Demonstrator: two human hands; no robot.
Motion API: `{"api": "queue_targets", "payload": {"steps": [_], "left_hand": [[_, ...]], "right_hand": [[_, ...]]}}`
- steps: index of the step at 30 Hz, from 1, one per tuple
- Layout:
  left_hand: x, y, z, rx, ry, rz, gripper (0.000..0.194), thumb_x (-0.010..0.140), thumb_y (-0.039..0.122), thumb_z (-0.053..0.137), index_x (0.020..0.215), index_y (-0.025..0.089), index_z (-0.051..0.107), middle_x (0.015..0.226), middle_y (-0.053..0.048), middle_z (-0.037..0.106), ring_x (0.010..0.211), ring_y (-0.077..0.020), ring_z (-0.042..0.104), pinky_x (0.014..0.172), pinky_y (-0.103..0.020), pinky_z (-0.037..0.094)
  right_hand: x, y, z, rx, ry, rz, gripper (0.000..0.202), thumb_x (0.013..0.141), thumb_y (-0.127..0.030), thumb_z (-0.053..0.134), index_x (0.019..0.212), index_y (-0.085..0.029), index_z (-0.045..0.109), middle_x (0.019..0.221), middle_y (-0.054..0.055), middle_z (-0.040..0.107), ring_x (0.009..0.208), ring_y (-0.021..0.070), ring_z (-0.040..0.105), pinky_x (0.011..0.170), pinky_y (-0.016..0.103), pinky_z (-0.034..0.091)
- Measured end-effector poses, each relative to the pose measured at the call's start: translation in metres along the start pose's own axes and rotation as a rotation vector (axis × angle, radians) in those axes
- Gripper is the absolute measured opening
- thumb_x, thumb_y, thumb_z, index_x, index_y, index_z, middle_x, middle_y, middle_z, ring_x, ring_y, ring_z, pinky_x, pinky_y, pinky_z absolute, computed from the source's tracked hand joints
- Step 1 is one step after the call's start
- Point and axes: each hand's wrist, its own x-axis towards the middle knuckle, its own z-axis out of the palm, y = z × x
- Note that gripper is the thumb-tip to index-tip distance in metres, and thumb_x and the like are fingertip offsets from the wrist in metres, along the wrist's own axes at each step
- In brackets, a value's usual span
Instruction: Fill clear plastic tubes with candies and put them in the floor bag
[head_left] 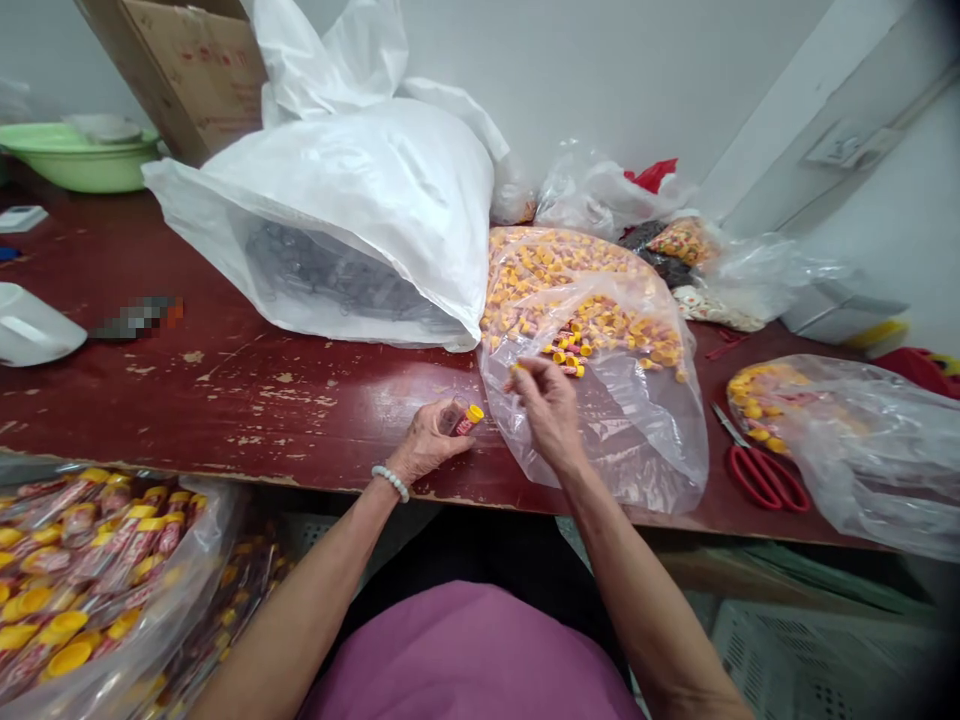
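Observation:
My left hand (pixel 429 440), with a beaded bracelet at the wrist, is closed around a small tube (pixel 465 421) with a yellow cap and a red printed label. It is just above the table's front edge. To its right, my right hand (pixel 546 405) pinches a small piece with a bit of yellow showing; the fingers hide most of it. Under and behind that hand spreads a clear plastic bag (pixel 645 440) full of small yellow-capped pieces (pixel 585 255). A large white sack (pixel 375 170) lies behind my left hand, its mouth facing me, with clear plastic tubes (pixel 322 270) inside.
Red-handled scissors (pixel 765 480) lie on the red table (pixel 150 390), beside another bag of yellow pieces (pixel 772 395). Below the front edge at left, a bag holds many yellow-capped tubes (pixel 90 560). A green basin (pixel 82 165), a carton (pixel 195 75) and a white jug (pixel 34 325) stand left.

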Motion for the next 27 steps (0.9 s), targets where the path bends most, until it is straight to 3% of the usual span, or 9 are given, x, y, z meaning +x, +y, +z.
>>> {"api": "queue_targets", "payload": {"steps": [2, 5, 7, 10, 14, 17, 19, 23, 27], "left_hand": [[0.000, 0.001, 0.001, -0.011, -0.013, -0.007, 0.019, 0.065, 0.018, 0.069, 0.076, 0.015, 0.053, 0.069, 0.003, 0.052, 0.063, -0.0091, 0.045, 0.061, -0.022, 0.036], [0.000, -0.001, 0.001, -0.041, -0.045, 0.009, 0.020, 0.067, 0.022, 0.070, 0.078, 0.014, 0.055, 0.072, 0.002, 0.053, 0.065, -0.0101, 0.047, 0.062, -0.022, 0.038], [0.001, -0.004, 0.001, -0.026, -0.042, 0.028, 0.020, 0.068, 0.025, 0.069, 0.077, 0.014, 0.055, 0.070, 0.002, 0.052, 0.065, -0.0102, 0.046, 0.061, -0.022, 0.038], [0.001, -0.008, 0.000, 0.002, -0.001, 0.030, 0.024, 0.066, 0.025, 0.071, 0.083, 0.014, 0.058, 0.072, 0.002, 0.054, 0.065, -0.0106, 0.047, 0.062, -0.022, 0.039], [0.001, -0.006, -0.001, -0.033, -0.021, 0.021, 0.027, 0.068, 0.027, 0.070, 0.089, 0.013, 0.058, 0.081, -0.001, 0.059, 0.073, -0.0128, 0.052, 0.067, -0.023, 0.042], [0.002, -0.004, -0.001, -0.026, -0.020, 0.017, 0.024, 0.068, 0.026, 0.069, 0.084, 0.014, 0.057, 0.078, 0.001, 0.058, 0.072, -0.0126, 0.051, 0.066, -0.023, 0.041], [0.002, -0.004, 0.000, 0.004, -0.007, 0.010, 0.019, 0.067, 0.022, 0.068, 0.077, 0.015, 0.054, 0.071, 0.003, 0.054, 0.066, -0.0110, 0.048, 0.063, -0.022, 0.039], [0.002, -0.002, 0.000, 0.040, 0.005, 0.005, 0.016, 0.064, 0.015, 0.065, 0.071, 0.016, 0.050, 0.067, 0.004, 0.050, 0.062, -0.0096, 0.045, 0.060, -0.022, 0.037], [0.002, -0.002, 0.000, 0.021, 0.014, 0.001, 0.016, 0.063, 0.014, 0.064, 0.072, 0.015, 0.052, 0.067, 0.003, 0.051, 0.062, -0.0098, 0.046, 0.059, -0.022, 0.037]], "right_hand": [[-0.016, -0.015, 0.020, 0.086, -0.078, -0.005, 0.026, 0.086, -0.041, 0.052, 0.102, -0.020, 0.054, 0.081, 0.001, 0.062, 0.069, 0.0122, 0.058, 0.064, 0.025, 0.047], [-0.029, -0.020, 0.037, 0.009, -0.131, -0.010, 0.023, 0.086, -0.040, 0.054, 0.099, -0.021, 0.057, 0.083, 0.001, 0.063, 0.071, 0.0131, 0.059, 0.069, 0.028, 0.049], [-0.032, -0.017, 0.037, -0.082, -0.162, -0.072, 0.020, 0.087, -0.038, 0.053, 0.096, -0.022, 0.060, 0.095, 0.004, 0.065, 0.089, 0.0165, 0.061, 0.083, 0.034, 0.047], [-0.033, -0.013, 0.029, -0.221, -0.195, -0.229, 0.018, 0.089, -0.034, 0.050, 0.092, -0.022, 0.063, 0.124, 0.008, 0.056, 0.118, 0.0209, 0.049, 0.101, 0.042, 0.037], [-0.035, -0.019, 0.024, -0.400, -0.254, -0.371, 0.018, 0.086, -0.035, 0.055, 0.097, -0.025, 0.065, 0.134, 0.007, 0.048, 0.121, 0.0227, 0.044, 0.102, 0.044, 0.034], [-0.029, -0.022, 0.017, -0.410, -0.337, -0.409, 0.020, 0.086, -0.036, 0.055, 0.098, -0.024, 0.065, 0.137, 0.007, 0.045, 0.121, 0.0220, 0.045, 0.101, 0.041, 0.036], [-0.016, -0.013, 0.004, -0.373, -0.262, -0.378, 0.021, 0.089, -0.035, 0.049, 0.098, -0.023, 0.064, 0.129, 0.008, 0.051, 0.114, 0.0200, 0.049, 0.096, 0.038, 0.040], [0.026, 0.033, -0.039, -0.566, 0.160, -0.162, 0.024, 0.088, -0.026, 0.041, 0.093, -0.018, 0.063, 0.095, 0.009, 0.062, 0.095, 0.0225, 0.054, 0.087, 0.042, 0.041], [0.055, 0.081, -0.075, -0.807, 0.137, -0.012, 0.017, 0.080, -0.021, 0.051, 0.087, -0.015, 0.066, 0.102, 0.016, 0.062, 0.102, 0.0295, 0.050, 0.092, 0.050, 0.035]]}}
